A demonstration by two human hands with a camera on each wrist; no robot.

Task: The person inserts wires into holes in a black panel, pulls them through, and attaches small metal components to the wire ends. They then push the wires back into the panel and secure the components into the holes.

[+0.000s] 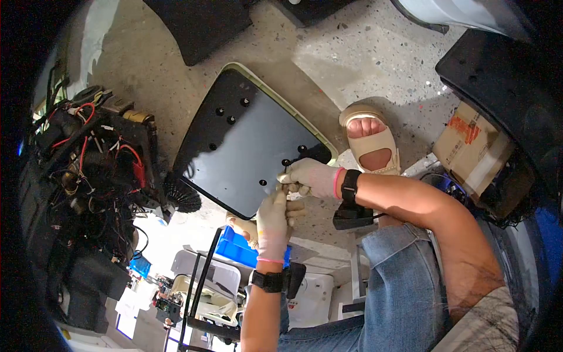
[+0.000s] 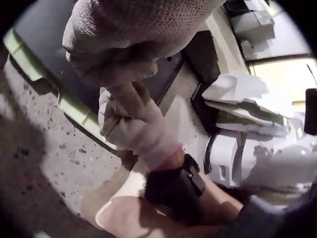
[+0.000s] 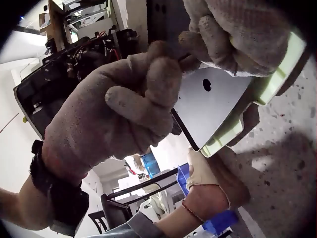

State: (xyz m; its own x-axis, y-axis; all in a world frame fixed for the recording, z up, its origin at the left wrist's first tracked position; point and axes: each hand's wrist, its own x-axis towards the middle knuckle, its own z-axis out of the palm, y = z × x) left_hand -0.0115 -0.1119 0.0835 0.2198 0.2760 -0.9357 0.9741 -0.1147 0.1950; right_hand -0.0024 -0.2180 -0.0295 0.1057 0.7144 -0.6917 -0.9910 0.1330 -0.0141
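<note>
A dark flat panel (image 1: 234,146) with a pale green rim and several black round holes or fittings lies tilted before the person, its near corner by the hands. Both hands wear pale knitted gloves. The left hand (image 1: 272,226) meets the right hand (image 1: 316,177) at the fingertips, over the panel's edge. In the right wrist view, the left hand (image 3: 114,109) has its thumb and forefinger close together, near the right hand's (image 3: 237,34) curled fingers. The right hand (image 2: 133,121) is also curled in the left wrist view, under the left hand (image 2: 133,34). Anything between the fingertips is too small to tell.
Tangled wires and dark machine parts (image 1: 88,158) stand at the left. A sandalled foot (image 1: 372,141) is right of the panel. A blue bin (image 1: 234,246) lies below it, and a cardboard box (image 1: 475,146) stands at the right. Black panels (image 1: 202,26) lie at the top.
</note>
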